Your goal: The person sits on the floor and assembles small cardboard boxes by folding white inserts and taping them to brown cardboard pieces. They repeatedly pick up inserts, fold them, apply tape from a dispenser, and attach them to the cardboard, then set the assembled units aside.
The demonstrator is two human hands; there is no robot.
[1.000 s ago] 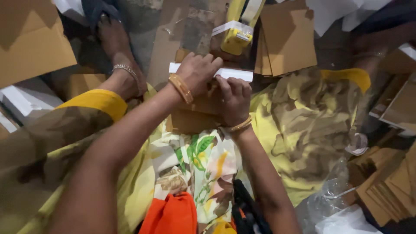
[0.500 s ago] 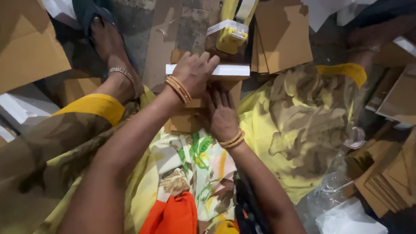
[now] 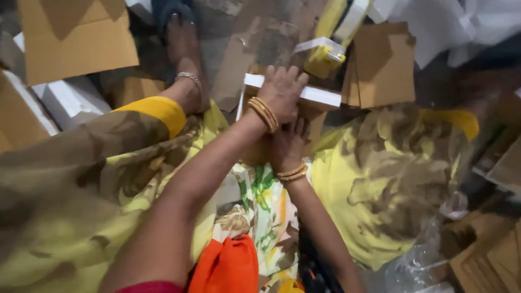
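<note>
While both arms reach forward over the lap, the left hand (image 3: 283, 89) lies flat, fingers spread and extended, pressing down across a white strip (image 3: 320, 96) that runs along the top edge of a brown cardboard piece (image 3: 260, 146). The right hand (image 3: 287, 144) sits just below it, palm against the cardboard, fingers straight and pointing upward; it grips nothing that can be seen, though the left wrist covers part of it, so contact under the palm cannot be told for certain. Gold bangles (image 3: 264, 113) ring both wrists.

The cardboard piece rests between the knees, on yellow and brown patterned cloth (image 3: 391, 179), with the white strip's right end projecting past the left hand's fingertips. Free room is narrow. A yellow and white tape dispenser (image 3: 324, 54) lies just beyond the strip's far edge. A stack of brown card sheets (image 3: 382, 65) sits close on the right. A bare foot with an anklet (image 3: 187, 59) lies near on the left, beside a large cardboard sheet (image 3: 76, 38) and white boxes (image 3: 70, 100). Clear plastic wrap (image 3: 418, 260) crowds the lower right.
</note>
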